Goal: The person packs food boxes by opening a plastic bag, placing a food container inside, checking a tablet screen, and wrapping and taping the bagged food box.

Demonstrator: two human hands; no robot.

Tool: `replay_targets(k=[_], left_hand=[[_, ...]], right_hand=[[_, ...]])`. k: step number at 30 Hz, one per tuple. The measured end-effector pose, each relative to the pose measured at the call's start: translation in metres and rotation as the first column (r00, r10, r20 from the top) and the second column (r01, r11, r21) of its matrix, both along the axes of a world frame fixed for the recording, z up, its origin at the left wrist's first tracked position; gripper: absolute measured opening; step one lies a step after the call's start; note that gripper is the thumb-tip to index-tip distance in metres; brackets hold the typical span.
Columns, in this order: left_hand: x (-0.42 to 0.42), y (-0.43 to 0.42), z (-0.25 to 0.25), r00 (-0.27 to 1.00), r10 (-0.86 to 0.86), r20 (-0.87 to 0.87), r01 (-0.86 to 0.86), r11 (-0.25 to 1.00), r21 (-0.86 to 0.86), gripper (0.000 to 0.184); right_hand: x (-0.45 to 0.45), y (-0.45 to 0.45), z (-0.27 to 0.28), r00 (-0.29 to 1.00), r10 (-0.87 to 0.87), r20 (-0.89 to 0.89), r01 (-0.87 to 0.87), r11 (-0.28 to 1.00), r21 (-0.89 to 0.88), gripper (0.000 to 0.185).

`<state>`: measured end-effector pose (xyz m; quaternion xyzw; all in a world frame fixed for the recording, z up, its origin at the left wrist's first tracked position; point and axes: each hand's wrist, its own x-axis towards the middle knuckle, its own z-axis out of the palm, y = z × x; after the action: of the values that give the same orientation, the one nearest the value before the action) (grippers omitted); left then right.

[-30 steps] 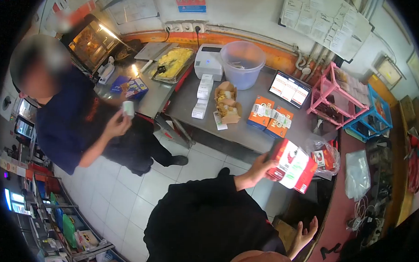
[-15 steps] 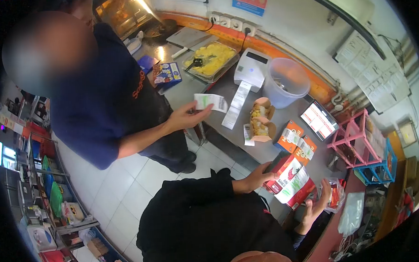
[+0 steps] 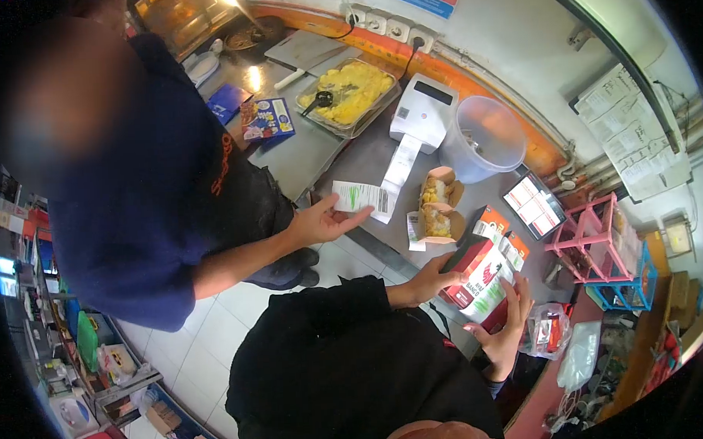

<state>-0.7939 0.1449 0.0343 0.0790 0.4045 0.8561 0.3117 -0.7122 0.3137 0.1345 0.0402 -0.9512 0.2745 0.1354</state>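
My left hand [image 3: 429, 282] grips the left end of a red and white food box [image 3: 470, 283] with a red rooster print, tilted above the counter's front edge. A white paper slip with green marks lies on the box's face. At the box's right side, my right hand [image 3: 508, 322] has its fingers and thumb against the box and slip. Just beyond the box lie orange food boxes [image 3: 515, 248] with a slip on them. Two open cartons of food [image 3: 440, 222] stand further back. To the left, a co-worker's hand [image 3: 320, 220] holds a printed slip [image 3: 360, 197].
A white label printer [image 3: 424, 112] trails a paper strip beside a clear plastic bucket [image 3: 484, 141]. Behind are a tray of yellow food [image 3: 351, 96] and a blue box [image 3: 267, 120]. On the right are a tablet [image 3: 533, 203], a pink rack [image 3: 596, 238] and plastic bags [image 3: 547, 329].
My right hand has moved in from beside the box to touch it and its slip. The box is tilted slightly more. The co-worker's hand with the slip has lowered slightly.
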Motion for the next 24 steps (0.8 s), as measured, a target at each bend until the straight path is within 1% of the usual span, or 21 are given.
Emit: replay_targets(k=[1, 2, 3, 4, 6, 7, 8, 10, 12, 13, 14, 16, 17, 18, 19, 20, 22, 23, 24], left_hand=[[0.0, 0.002, -0.003, 1.0, -0.007, 0.006, 0.007, 1.0, 0.003, 0.052], [0.0, 0.006, -0.007, 0.998, -0.016, -0.055, 0.015, 1.0, -0.023, 0.051], [0.0, 0.005, -0.005, 0.993, -0.029, -0.116, 0.023, 0.998, -0.051, 0.051], [0.001, 0.003, -0.003, 0.993, -0.042, -0.109, 0.037, 0.998, -0.052, 0.051], [0.0, -0.003, 0.004, 0.974, -0.226, 0.02, 0.226, 0.966, -0.123, 0.052], [-0.002, -0.004, 0.003, 0.971, -0.24, -0.015, 0.236, 0.961, -0.144, 0.053], [-0.004, -0.005, 0.003, 0.967, -0.255, -0.011, 0.251, 0.957, -0.146, 0.053], [-0.008, -0.007, 0.003, 0.934, -0.344, -0.093, 0.317, 0.921, -0.225, 0.054], [-0.009, -0.007, -0.004, 0.916, -0.393, -0.083, 0.365, 0.901, -0.236, 0.058], [-0.01, -0.005, -0.006, 0.9, -0.43, -0.074, 0.403, 0.883, -0.24, 0.062], [-0.011, -0.003, -0.009, 0.893, -0.443, -0.074, 0.414, 0.876, -0.246, 0.062], [-0.016, 0.001, -0.006, 0.841, -0.518, -0.155, 0.49, 0.851, -0.186, 0.073], [-0.023, 0.002, -0.004, 0.796, -0.592, -0.126, 0.572, 0.804, -0.163, 0.077], [-0.025, 0.004, -0.005, 0.793, -0.597, -0.124, 0.577, 0.8, -0.164, 0.077], [-0.027, 0.006, -0.005, 0.87, -0.451, -0.199, 0.38, 0.871, -0.311, 0.081], [-0.029, 0.007, -0.005, 0.906, -0.3, -0.298, 0.153, 0.89, -0.429, 0.087], [-0.045, 0.003, 0.011, 0.957, -0.081, -0.279, -0.004, 0.956, -0.293, 0.085], [-0.054, -0.002, 0.022, 0.955, -0.087, -0.284, 0.0, 0.956, -0.292, 0.085], [-0.062, -0.01, 0.032, 0.978, 0.014, -0.209, -0.052, 0.983, -0.175, 0.074]], right_hand=[[0.0, -0.001, -0.003, 0.999, -0.014, 0.038, 0.011, 0.997, 0.07, 0.1], [0.0, -0.005, -0.001, 0.999, -0.023, 0.046, 0.02, 0.997, 0.071, 0.1], [0.001, -0.012, 0.002, 0.994, -0.049, 0.101, 0.041, 0.996, 0.076, 0.102], [0.001, -0.017, 0.003, 0.985, -0.077, 0.155, 0.065, 0.995, 0.081, 0.105], [0.002, -0.02, -0.009, 0.984, -0.092, 0.155, 0.08, 0.994, 0.08, 0.108], [0.003, -0.023, -0.015, 0.984, -0.116, 0.136, 0.115, 0.993, 0.016, 0.108], [0.003, -0.026, -0.02, 0.983, -0.14, 0.117, 0.147, 0.988, -0.049, 0.109], [0.007, -0.03, -0.026, 0.984, -0.156, 0.09, 0.161, 0.986, -0.051, 0.111], [0.016, -0.032, -0.034, 0.962, -0.26, 0.08, 0.265, 0.963, -0.058, 0.112], [0.021, -0.033, -0.036, 0.952, -0.292, 0.089, 0.297, 0.953, -0.051, 0.112], [0.025, -0.034, -0.038, 0.948, -0.305, 0.089, 0.31, 0.949, -0.058, 0.112], [0.033, -0.035, -0.038, 0.928, -0.351, 0.129, 0.368, 0.916, -0.161, 0.111], [0.036, -0.033, -0.048, 0.931, -0.348, 0.11, 0.365, 0.893, -0.264, 0.109], [0.04, -0.033, -0.054, 0.929, -0.353, 0.112, 0.37, 0.89, -0.266, 0.109], [0.043, -0.033, -0.058, 0.93, -0.35, 0.113, 0.365, 0.842, -0.398, 0.108], [0.045, -0.033, -0.06, 0.932, -0.346, 0.112, 0.351, 0.778, -0.521, 0.107], [0.049, -0.032, -0.061, 0.924, -0.365, 0.111, 0.365, 0.76, -0.537, 0.105], [0.051, -0.031, -0.062, 0.917, -0.383, 0.109, 0.376, 0.743, -0.554, 0.104], [0.052, -0.031, -0.061, 0.909, -0.402, 0.108, 0.388, 0.726, -0.568, 0.102]])
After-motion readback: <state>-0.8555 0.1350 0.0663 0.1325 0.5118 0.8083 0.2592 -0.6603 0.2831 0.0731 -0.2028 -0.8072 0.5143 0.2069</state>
